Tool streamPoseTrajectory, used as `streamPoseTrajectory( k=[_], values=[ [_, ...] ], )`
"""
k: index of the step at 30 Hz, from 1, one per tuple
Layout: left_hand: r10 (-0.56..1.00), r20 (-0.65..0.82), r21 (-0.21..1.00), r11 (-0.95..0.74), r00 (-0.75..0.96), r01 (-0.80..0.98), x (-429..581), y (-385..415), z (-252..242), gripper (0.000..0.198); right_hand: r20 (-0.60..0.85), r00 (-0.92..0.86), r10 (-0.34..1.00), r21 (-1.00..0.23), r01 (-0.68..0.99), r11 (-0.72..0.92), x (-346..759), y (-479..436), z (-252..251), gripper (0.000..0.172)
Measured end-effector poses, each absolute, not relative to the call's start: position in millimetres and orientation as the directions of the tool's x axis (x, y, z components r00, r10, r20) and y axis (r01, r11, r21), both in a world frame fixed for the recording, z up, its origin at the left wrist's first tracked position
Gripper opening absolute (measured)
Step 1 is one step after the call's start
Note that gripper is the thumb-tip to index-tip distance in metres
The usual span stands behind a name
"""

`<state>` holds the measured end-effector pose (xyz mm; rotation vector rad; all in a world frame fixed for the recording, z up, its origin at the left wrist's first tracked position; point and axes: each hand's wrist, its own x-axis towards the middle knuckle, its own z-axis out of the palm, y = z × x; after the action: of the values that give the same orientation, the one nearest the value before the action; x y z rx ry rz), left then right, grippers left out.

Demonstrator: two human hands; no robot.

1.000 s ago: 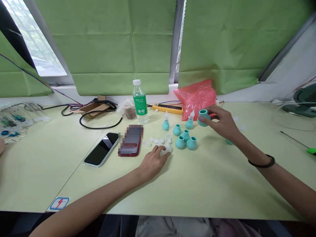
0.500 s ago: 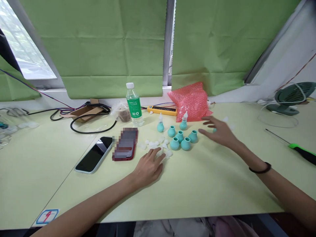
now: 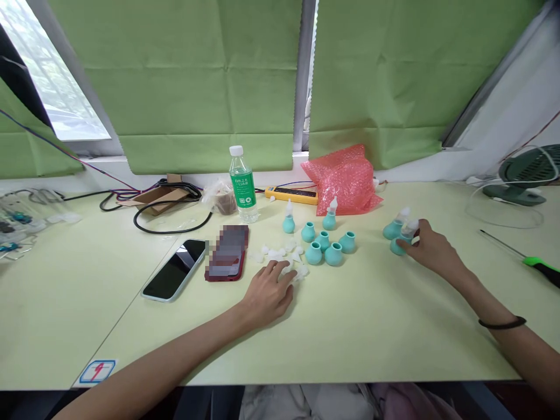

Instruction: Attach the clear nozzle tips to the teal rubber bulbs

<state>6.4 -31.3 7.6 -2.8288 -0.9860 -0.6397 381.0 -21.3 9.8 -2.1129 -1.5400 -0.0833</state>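
Observation:
My right hand [image 3: 431, 248] is closed around a teal squeeze bulb [image 3: 398, 247] with a translucent tip. Close behind it stands a second tipped teal bulb [image 3: 392, 229]. My left hand [image 3: 269, 294] rests with its fingers apart over a heap of small translucent tips [image 3: 275, 254], its fingertips touching the pieces; what lies beneath them is partly hidden. Between the hands is a group of several open-necked teal bulbs [image 3: 333, 255] without tips. Two more bulbs with tips on, one on the left [image 3: 288, 224] and one on the right [image 3: 329, 220], stand behind that group.
Two phones, one dark-screened [image 3: 175, 271] and one in a red case [image 3: 227, 254], lie left. Behind are a water bottle [image 3: 244, 189], a yellow device [image 3: 292, 195] and a pink bubble-wrap bag [image 3: 345, 184]. A screwdriver [image 3: 540, 268] and green fan [image 3: 520, 175] are right.
My right hand has moved right from beside the bulb group and closed on a tipped teal bulb. My left hand keeps its place over the translucent tips. The view has shifted slightly.

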Motion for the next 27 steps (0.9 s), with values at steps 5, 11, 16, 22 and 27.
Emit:
streamPoseTrajectory(
  k=[5,11,16,22,27],
  values=[
    [0.571,0.468,0.194,-0.811,0.674,0.552,6,-34,13,0.027,0.700,0.181,0.691,-0.390,0.908,0.157,333,-43,50,0.022],
    [0.557,0.560,0.425,-0.829,0.613,0.365,0,-37,20,0.024,0.595,-0.414,0.689,-0.256,0.715,0.651,233,-73,79,0.010],
    [0.727,0.432,0.715,-0.637,0.534,0.288,-4,-35,25,0.031,0.247,-0.684,0.686,-0.326,0.608,0.724,178,-67,53,0.007],
    [0.842,0.056,0.949,-0.212,0.536,0.234,0,-25,25,0.050,0.357,-0.569,0.741,-0.564,0.500,0.657,159,-59,11,0.005],
    [0.755,-0.137,0.987,0.159,0.642,0.023,3,-16,22,0.048,0.409,-0.541,0.735,-0.666,0.374,0.646,161,-63,8,0.008]
  ],
)
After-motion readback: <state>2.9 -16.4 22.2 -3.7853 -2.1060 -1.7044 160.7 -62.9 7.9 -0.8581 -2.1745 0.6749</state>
